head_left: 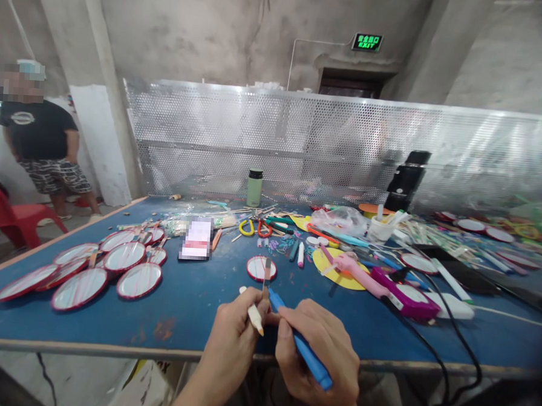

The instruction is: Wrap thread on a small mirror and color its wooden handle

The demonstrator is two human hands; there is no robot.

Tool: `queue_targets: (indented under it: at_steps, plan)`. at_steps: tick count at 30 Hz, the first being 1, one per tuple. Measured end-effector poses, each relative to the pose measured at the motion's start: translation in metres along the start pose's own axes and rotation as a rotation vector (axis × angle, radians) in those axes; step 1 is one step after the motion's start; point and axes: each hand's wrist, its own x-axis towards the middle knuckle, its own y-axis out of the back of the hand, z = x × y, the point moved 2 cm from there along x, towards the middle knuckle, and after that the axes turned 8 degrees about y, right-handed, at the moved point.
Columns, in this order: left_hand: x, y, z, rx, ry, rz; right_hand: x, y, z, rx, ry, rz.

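Observation:
My left hand [237, 328] is closed round a flat wooden craft stick [267, 269] that points away from me. A white marker [255, 318] with an orange tip also sits in its fingers. My right hand [320, 351] grips a blue marker [311, 358], its front end close to the craft stick by my left fingertips. Just beyond both hands is a round pale disc [254, 266] with a red rim. The stick's upper end overlaps this disc; I cannot tell whether they are joined.
Several red-rimmed discs [80, 290] lie at the left, near a phone [196, 238]. A green bottle [254, 189] stands at the back. To the right are a pink glue gun [362, 274], a purple device [405, 295], a white cup [379, 230], loose craft pieces and black cables [455, 334].

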Motion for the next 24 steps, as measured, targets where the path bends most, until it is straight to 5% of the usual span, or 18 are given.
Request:
queue_targets:
  at_steps: [24]
  plan:
    - [-0.0002, 0.0012, 0.0033, -0.037, -0.005, -0.001, -0.0016, 0.0036, -0.0004, -0.024, -0.015, 0.009]
